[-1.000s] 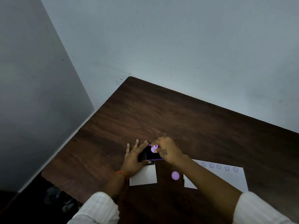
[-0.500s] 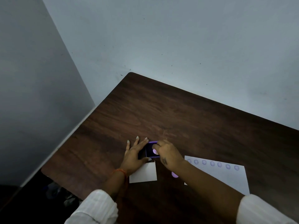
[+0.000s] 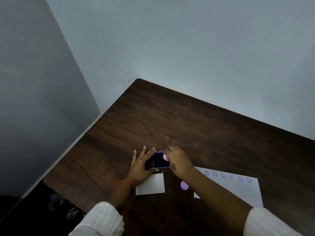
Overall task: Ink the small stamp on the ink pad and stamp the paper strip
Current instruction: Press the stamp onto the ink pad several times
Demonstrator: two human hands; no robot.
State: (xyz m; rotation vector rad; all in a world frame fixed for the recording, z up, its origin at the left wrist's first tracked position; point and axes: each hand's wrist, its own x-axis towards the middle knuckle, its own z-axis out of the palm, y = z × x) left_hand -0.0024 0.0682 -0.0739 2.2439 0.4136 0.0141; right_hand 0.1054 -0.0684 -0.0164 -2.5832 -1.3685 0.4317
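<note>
A small purple-rimmed ink pad [image 3: 160,161] with a dark inked face lies on the brown table [image 3: 187,126]. My left hand [image 3: 141,165] rests flat beside it, fingers spread, with thumb and forefinger against its left edge. My right hand [image 3: 179,161] pinches a small pink stamp [image 3: 165,157] over the pad's right side. The white paper strip [image 3: 238,186] lies to the right with a row of several purple round prints along its far edge; my right forearm covers part of it.
A small blank white card [image 3: 150,184] lies just below the ink pad. A round pink cap [image 3: 184,185] sits between the card and the strip. The table's left edge drops off beside a grey wall [image 3: 42,99]. Dark objects lie on the floor [image 3: 56,203].
My right hand pressed the stamp down onto the pad and has now shifted it slightly toward the pad's right edge. My left hand stayed on the pad.
</note>
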